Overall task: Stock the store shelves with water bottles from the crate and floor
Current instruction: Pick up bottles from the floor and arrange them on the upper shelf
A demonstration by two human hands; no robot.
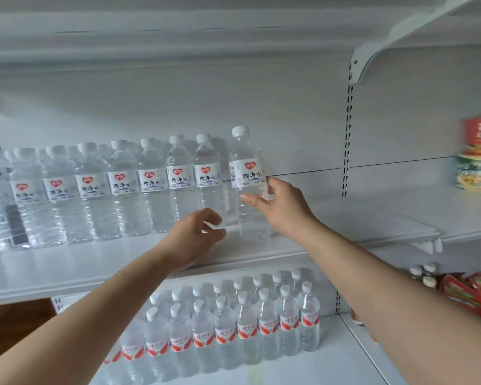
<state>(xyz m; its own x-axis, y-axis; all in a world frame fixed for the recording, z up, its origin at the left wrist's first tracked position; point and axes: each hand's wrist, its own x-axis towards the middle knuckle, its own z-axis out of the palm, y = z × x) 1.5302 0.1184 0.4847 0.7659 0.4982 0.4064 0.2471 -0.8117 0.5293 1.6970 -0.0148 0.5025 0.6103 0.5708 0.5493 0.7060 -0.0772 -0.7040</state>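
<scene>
At centre frame, on the upper shelf (67, 268), the end bottle (247, 176) is held upright at the right end of the row, its base on or just above the shelf; which one cannot be told. It is gripped at mid-body by the right hand (281, 204), thumb laid across the front and fingers wrapped behind. Just to its left the left hand (195, 237) is seen empty, fingers loosely curled, near the foot of the neighbouring bottle; contact there cannot be confirmed.

Leftward, the row of bottles (95, 190) is lined up label-forward to the frame's left edge, with more caps glimpsed behind. To the right of the end bottle, a long stretch of bare shelf is left to be filled, so the job is judged partly done.

Below, at lower centre, the lower shelf (331, 365) is stocked with red-labelled bottles (233, 329). At right edge, cup noodles (478, 173) and snack packets (472, 293) are noted. Crate and floor are not shown.
</scene>
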